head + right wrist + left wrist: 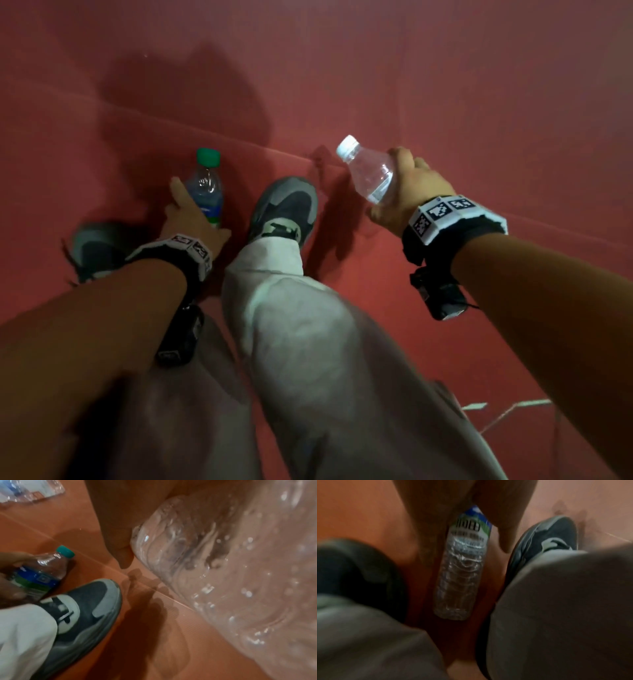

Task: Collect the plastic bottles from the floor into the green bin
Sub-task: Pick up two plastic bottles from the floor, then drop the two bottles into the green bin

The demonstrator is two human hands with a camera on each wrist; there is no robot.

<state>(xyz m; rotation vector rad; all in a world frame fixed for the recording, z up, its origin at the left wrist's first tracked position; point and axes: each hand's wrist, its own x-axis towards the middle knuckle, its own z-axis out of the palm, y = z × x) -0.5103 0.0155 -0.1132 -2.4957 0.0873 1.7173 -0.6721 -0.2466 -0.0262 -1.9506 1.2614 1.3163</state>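
Head view. The left hand (191,219) has its grip closed around the green-capped bottle (206,186), cap toward 12 o'clock, low over the red floor (445,85) between the two shoes; the left shoe (92,250) is at 9 o'clock of it, the right shoe (286,205) at 3 o'clock. The right hand (404,195) has its grip closed around the white-capped clear bottle (368,171), cap toward 11 o'clock, raised clear of the floor. A third bottle (29,490) lies on the floor at 11 o'clock in the right wrist view.
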